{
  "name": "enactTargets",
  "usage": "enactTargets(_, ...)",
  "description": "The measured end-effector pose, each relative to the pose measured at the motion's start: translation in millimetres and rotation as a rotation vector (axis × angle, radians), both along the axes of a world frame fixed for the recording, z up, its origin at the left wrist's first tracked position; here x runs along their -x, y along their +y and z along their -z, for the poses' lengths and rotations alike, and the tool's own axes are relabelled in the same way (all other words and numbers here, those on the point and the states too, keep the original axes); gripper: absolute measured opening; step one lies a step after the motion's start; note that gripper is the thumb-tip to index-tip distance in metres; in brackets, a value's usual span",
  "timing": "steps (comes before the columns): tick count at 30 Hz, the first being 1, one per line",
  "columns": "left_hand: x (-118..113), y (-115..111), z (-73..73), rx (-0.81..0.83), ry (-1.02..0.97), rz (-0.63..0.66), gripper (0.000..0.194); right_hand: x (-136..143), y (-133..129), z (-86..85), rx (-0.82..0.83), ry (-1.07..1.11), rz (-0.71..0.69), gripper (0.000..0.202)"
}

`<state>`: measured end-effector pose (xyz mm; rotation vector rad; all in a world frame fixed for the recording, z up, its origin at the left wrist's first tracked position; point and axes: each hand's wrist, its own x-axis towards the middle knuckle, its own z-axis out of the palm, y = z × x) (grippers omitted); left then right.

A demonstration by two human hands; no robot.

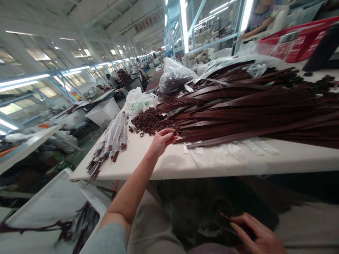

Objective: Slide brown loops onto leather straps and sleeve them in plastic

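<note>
My left hand [162,141] is stretched out over the table, thumb and fingertips pinched on a small dark piece [174,133]. Right beside it lies a heap of small dark brown pieces [149,121], some of them ring-shaped. Close to its fingertips are the ends of a big stack of long dark brown straps [238,109]. Low in front of my body, below the table edge, my right hand [258,234] is closed on a dark brown strap [225,216]; the tip sticks out past the fingers and the rest is mostly hidden.
A bundle of straps in clear sleeves [112,137] lies at the table's left end. Plastic bags [174,76] stand behind the heap. Flat clear sleeves [233,150] lie along the front edge. A white bin [50,201] stands lower left; a red basket [304,38] and a person are at back right.
</note>
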<state>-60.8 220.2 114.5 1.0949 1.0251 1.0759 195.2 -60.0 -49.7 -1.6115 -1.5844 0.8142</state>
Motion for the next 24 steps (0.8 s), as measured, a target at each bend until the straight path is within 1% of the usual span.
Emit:
enactTargets(3,-10.4,-27.4,-5.3,0.062,-0.147,0.050,0.034,2.1,-2.4,-6.8,0.006,0.020,0.009,0.034)
enactTargets(5,-16.9,-44.1,-8.0,0.091,-0.194,0.072,0.034,2.7,-4.9,-13.9,0.010,0.025,0.019,0.030)
enactTargets(8,-26.6,-67.8,-9.1,0.096,-0.220,0.092,0.031,1.9,-8.5,-32.2,-0.030,0.027,0.065,0.025)
enactTargets(11,-37.3,-92.5,-5.8,0.074,-0.232,0.129,0.026,0.9,-10.6,-62.8,-0.157,0.019,0.141,0.018)
enactTargets(13,-45.8,-109.3,-1.4,0.057,-0.229,0.165,0.024,1.6,-10.7,-89.0,-0.257,0.005,0.192,0.012)
enactTargets(15,-55.2,-125.4,4.0,0.054,-0.211,0.196,0.021,4.4,-9.6,-116.9,-0.318,-0.002,0.236,0.009)
enactTargets(18,-69.3,-146.2,11.4,0.066,-0.182,0.255,0.022,11.9,-5.6,-153.0,-0.335,0.039,0.206,0.006)
enactTargets(19,-73.4,-151.9,13.0,0.071,-0.182,0.280,0.024,14.8,-3.7,-161.9,-0.344,0.060,0.178,0.006)
enactTargets(21,-80.2,-161.6,14.5,0.092,-0.201,0.322,0.025,20.1,0.0,-174.1,-0.380,0.088,0.144,0.006)
enactTargets(24,-85.7,-172.0,13.9,0.131,-0.235,0.354,0.022,24.7,3.6,-180.6,-0.418,0.094,0.159,0.007)
